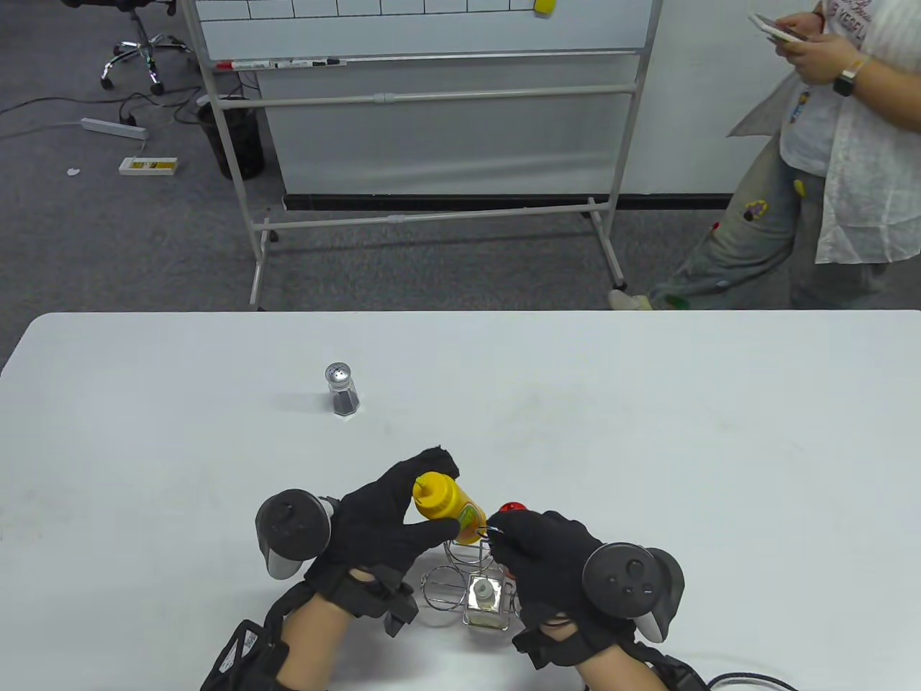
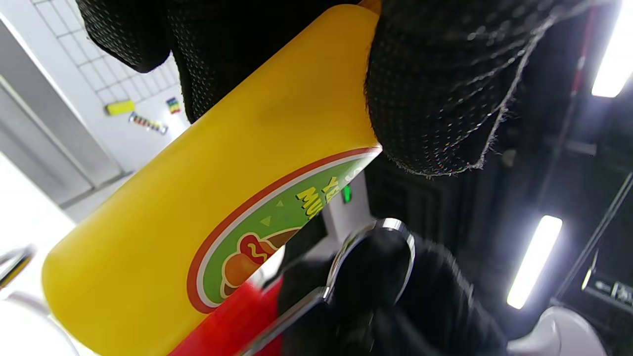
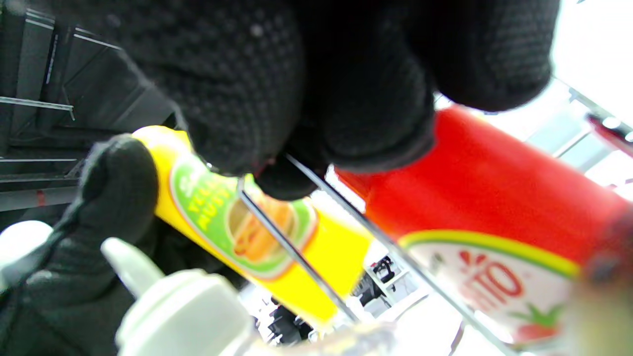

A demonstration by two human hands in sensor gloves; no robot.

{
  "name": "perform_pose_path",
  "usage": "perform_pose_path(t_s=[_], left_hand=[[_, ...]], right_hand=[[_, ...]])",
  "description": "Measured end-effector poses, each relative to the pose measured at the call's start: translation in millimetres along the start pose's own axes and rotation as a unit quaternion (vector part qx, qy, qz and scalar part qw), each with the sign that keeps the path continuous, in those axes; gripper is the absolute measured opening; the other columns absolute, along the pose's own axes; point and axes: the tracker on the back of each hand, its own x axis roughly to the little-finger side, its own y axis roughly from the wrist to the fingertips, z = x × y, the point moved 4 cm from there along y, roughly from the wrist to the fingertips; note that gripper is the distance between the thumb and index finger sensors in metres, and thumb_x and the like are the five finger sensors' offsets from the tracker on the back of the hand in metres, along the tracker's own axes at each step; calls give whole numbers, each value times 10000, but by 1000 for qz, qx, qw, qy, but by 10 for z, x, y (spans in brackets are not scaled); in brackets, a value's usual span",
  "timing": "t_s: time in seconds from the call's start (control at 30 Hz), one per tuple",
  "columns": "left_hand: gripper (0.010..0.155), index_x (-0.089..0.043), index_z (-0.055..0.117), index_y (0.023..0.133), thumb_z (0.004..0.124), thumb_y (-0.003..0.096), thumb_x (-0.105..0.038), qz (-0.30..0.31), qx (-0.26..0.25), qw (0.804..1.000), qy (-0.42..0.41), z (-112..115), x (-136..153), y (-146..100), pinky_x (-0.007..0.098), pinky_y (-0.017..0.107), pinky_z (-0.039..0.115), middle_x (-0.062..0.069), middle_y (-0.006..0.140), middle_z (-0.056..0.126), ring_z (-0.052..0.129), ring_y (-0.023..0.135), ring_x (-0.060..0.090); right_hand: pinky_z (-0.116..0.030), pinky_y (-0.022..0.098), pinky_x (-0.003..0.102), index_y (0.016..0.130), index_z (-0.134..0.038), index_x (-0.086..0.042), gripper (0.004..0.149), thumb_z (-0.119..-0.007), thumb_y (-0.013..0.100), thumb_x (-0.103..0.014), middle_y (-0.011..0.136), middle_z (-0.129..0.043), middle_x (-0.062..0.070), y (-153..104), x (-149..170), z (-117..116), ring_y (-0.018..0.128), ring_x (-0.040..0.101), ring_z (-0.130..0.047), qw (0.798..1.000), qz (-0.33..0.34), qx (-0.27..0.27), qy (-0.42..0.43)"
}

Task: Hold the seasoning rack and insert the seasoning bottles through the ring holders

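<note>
My left hand (image 1: 396, 518) grips a yellow mustard bottle (image 1: 447, 505), tilted, its base over a ring of the wire seasoning rack (image 1: 450, 586). The bottle fills the left wrist view (image 2: 207, 198) and also shows in the right wrist view (image 3: 257, 237). My right hand (image 1: 547, 554) pinches the rack's top handle loop (image 2: 376, 257). A red ketchup bottle (image 1: 512, 508) sits in the rack behind my right hand and shows in the right wrist view (image 3: 494, 217). A clear glass bottle with a white cap (image 1: 483, 603) stands in the rack's front ring. A pepper shaker (image 1: 341, 389) stands apart, farther back on the left.
The white table (image 1: 647, 432) reaches the far edge, beyond which stand a whiteboard on a wheeled frame (image 1: 432, 108) and a person (image 1: 827, 158) with a phone at the right.
</note>
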Motion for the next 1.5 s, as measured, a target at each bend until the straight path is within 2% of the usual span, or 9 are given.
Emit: perform_pose_path(t_s=[0.23, 0.7, 0.77, 0.87, 1.0, 1.13, 1.27, 1.33, 1.5], left_hand=[[814, -158, 638, 1087, 992, 419, -459, -12, 94, 995, 11, 225, 141, 15, 698, 679, 551, 122, 1072, 791, 868, 930, 417], [797, -154, 646, 1091, 996, 432, -434, -66, 169, 983, 41, 450, 415, -17, 768, 682, 429, 97, 1086, 799, 679, 1026, 529], [895, -130, 581, 1122, 967, 409, -511, -70, 187, 979, 29, 444, 431, -18, 788, 683, 372, 139, 1145, 703, 589, 1053, 566], [1050, -97, 445, 1164, 874, 372, -636, -69, 168, 983, -5, 245, 368, 1, 802, 686, 296, 198, 1215, 527, 451, 1081, 603], [970, -105, 447, 1176, 804, 445, -633, -80, 25, 996, -27, -439, 249, 94, 788, 704, 312, 205, 1228, 512, 467, 1088, 593], [898, -122, 481, 1168, 820, 481, -591, -133, -50, 988, 58, -939, 319, 320, 775, 709, 342, 195, 1228, 521, 493, 1082, 587], [850, -141, 483, 1156, 834, 496, -545, -198, -28, 956, 213, -1206, 567, 703, 756, 719, 356, 180, 1224, 512, 500, 1084, 567], [837, -145, 495, 1150, 842, 491, -528, -231, 7, 933, 275, -1262, 843, 882, 748, 722, 368, 169, 1220, 523, 514, 1084, 555], [814, -148, 516, 1146, 848, 491, -499, -307, 63, 892, 326, -1214, 1447, 1048, 742, 735, 370, 164, 1222, 541, 532, 1091, 543]], right_hand=[[-822, 386, 500, 720, -951, -277, 408, -938, 316, -226, 698, -1090, 2, -3, -3, 10, 383, 262, -1048, 1000, 2, 4, 16], [-820, 390, 503, 715, -952, -273, 406, -940, 312, -225, 690, -1092, 9, -17, -16, 6, 383, 262, -1048, 1000, 9, 0, 21], [-819, 390, 504, 716, -952, -270, 407, -940, 312, -226, 690, -1090, 15, -15, -7, 0, 384, 261, -1048, 1000, 8, -1, 19], [-820, 389, 504, 717, -950, -273, 407, -941, 313, -226, 692, -1090, 5, -13, -3, 20, 384, 262, -1048, 1000, 8, 3, 16], [-819, 390, 504, 716, -951, -271, 406, -941, 313, -226, 689, -1093, 5, -9, 14, 68, 385, 262, -1047, 1000, 7, 13, 13], [-818, 391, 506, 716, -952, -270, 406, -942, 313, -226, 690, -1092, 10, -5, 15, 79, 385, 262, -1047, 1000, 9, 15, 12], [-819, 391, 505, 717, -953, -268, 406, -942, 313, -226, 693, -1089, 9, -5, 7, 79, 385, 261, -1048, 1000, 11, 15, 14], [-820, 390, 505, 718, -952, -269, 408, -942, 312, -227, 690, -1091, 7, -5, 2, 76, 384, 261, -1048, 1000, 14, 15, 14], [-821, 391, 505, 717, -955, -266, 407, -944, 312, -228, 687, -1094, 8, -8, -5, 83, 382, 259, -1051, 1000, 18, 15, 10]])
